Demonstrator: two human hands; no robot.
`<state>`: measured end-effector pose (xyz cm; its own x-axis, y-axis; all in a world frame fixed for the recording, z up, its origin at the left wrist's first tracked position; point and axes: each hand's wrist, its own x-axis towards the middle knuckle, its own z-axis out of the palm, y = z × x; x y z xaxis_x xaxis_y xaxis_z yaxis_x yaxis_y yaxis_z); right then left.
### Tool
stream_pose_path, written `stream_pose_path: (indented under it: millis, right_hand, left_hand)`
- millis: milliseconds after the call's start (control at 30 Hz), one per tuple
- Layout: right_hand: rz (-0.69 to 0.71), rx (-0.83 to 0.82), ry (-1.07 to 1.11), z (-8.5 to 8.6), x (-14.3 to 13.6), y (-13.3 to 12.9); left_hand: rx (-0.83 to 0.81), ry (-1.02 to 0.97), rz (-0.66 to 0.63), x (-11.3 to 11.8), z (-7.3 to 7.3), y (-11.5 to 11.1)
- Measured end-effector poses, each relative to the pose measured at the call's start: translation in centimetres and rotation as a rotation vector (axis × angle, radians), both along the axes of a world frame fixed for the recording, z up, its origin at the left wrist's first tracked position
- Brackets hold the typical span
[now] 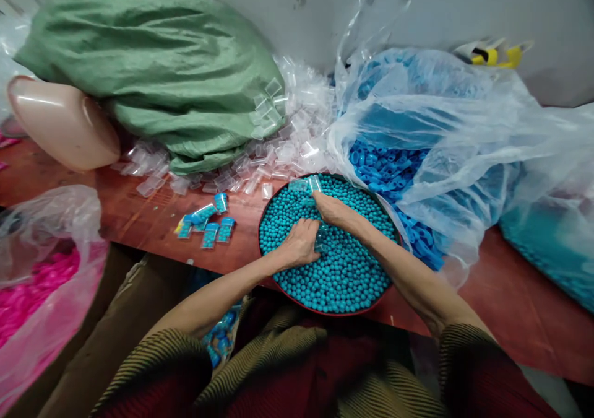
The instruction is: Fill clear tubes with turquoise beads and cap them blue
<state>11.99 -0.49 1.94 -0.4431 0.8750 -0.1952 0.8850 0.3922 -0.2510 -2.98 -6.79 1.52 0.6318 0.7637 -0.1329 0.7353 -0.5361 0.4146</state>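
A round red-rimmed tray (260, 244) full of small turquoise balls (346, 275) sits at the table's front edge. Over its middle, my left hand (299, 244) is closed around a small clear plastic container (320, 237), partly hidden by the fingers. My right hand (333, 210) reaches in just beyond it, its fingers closed on another clear container (314, 184) near the far side of the balls. Left of the tray, several small containers filled with turquoise balls and fitted with blue caps (226, 230) lie on the table.
Loose clear containers (297, 152) are heaped behind the tray, beside a green sack (185, 77). An open plastic bag of blue caps (385, 167) stands at the right. A pale pink basin (62, 121) tilts at the left, above a bag of pink pieces (41, 288).
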Motion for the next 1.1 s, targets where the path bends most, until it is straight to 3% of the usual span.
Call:
stream_pose_path:
  millis: [167, 333, 467, 600, 667, 833, 1000, 1100]
  right_hand:
    - [0.062, -0.039, -0.094, 0.6, 2.2, -3.1]
    - [0.159, -0.124, 0.106, 0.5, 2.7, -2.6]
    - [-0.023, -0.224, 0.443, -0.4, 3.6, -2.4]
    - [-0.335, -0.043, 0.885, -2.1, 2.1, -4.0]
    - [-0.413, -0.02, 1.045, -2.8, 0.3, -4.8]
    - [-0.469, -0.005, 1.19, -3.3, -2.5, -4.9]
    - [-0.516, -0.109, 1.327, -3.2, -2.4, -4.3]
    - [-0.442, -0.15, 1.336, -2.7, -2.2, -4.4]
  left_hand:
    - [0.114, -0.086, -0.058, -0.2, -1.0, -0.2]
    - [0.046, -0.136, -0.106, -0.3, -1.2, 0.6]
    - [-0.05, -0.137, -0.071, -0.1, -0.9, 1.1]
    - [-0.116, -0.157, 0.0, 0.6, -0.7, 1.2]
    - [-0.143, -0.234, 0.014, 0.8, -0.8, 1.2]
    - [-0.13, -0.363, 0.054, 1.0, -1.4, 1.3]
    - [-0.136, -0.308, 0.086, 0.9, -1.8, 1.6]
    - [-0.137, -0.337, 0.057, 0.7, -2.2, 1.5]
